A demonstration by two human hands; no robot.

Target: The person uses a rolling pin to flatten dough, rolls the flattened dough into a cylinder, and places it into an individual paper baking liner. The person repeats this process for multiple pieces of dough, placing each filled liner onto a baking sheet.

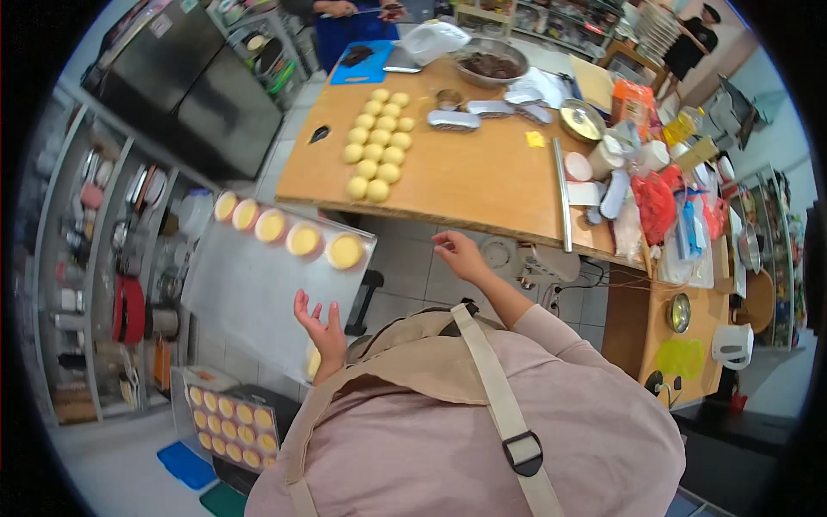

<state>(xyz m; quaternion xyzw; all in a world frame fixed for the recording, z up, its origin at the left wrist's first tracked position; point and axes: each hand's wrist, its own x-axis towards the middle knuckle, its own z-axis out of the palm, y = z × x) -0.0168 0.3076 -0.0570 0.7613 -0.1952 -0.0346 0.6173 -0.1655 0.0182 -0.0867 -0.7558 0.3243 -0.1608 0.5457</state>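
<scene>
My left hand (322,332) hovers over the near right edge of a metal baking tray (245,302), palm up and fingers apart, with nothing in it. Along the tray's far edge runs a row of flat yellow dough rounds in pale paper cups, the rightmost round (345,251) beside the corner. Another round (313,360) shows partly behind my left wrist. My right hand (461,256) is held in the air just short of the wooden table (448,181), its fingers loosely bent and apart, holding nothing. On that table sit rows of yellow dough balls (377,151).
A second tray of dough rounds (233,422) stands low at the left. A steel bowl of dark filling (491,63), grey-lidded boxes (454,120), a metal bar (562,196) and red bags (656,207) occupy the table. Across it, a person (357,30) works beside a blue board (363,65).
</scene>
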